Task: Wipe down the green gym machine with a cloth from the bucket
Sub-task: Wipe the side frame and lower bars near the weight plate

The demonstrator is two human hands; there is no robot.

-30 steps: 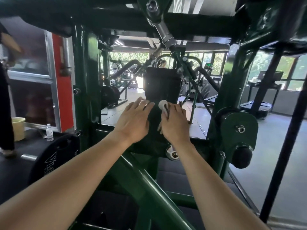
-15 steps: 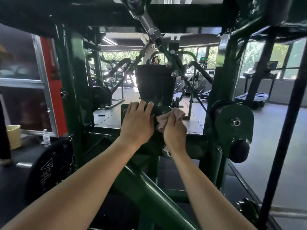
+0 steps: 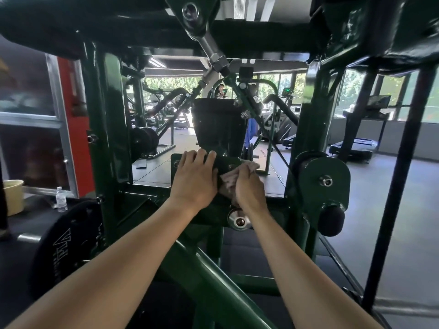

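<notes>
The green gym machine [image 3: 108, 129] fills the view, its dark frame all around me and a sloping green tube [image 3: 213, 286] between my arms. My right hand [image 3: 249, 188] grips a pale pink cloth [image 3: 231, 178] and holds it against a green plate [image 3: 228, 163] below the black pad [image 3: 219, 124]. My left hand [image 3: 196, 180] lies beside it on the same plate, its fingers curled over the top edge. The two hands almost touch. A cream bucket [image 3: 13, 195] stands on the floor at far left.
A black weight plate [image 3: 64, 245] hangs on the machine's left side, a small water bottle [image 3: 61, 199] behind it. A green pivot housing with a black knob [image 3: 331, 219] sits to the right. A black upright bar [image 3: 399, 186] crosses the right side. Other machines and treadmills stand behind.
Both hands have moved down from the black pad onto the green plate below it. The cloth has spread out from a small wad under my right hand.
</notes>
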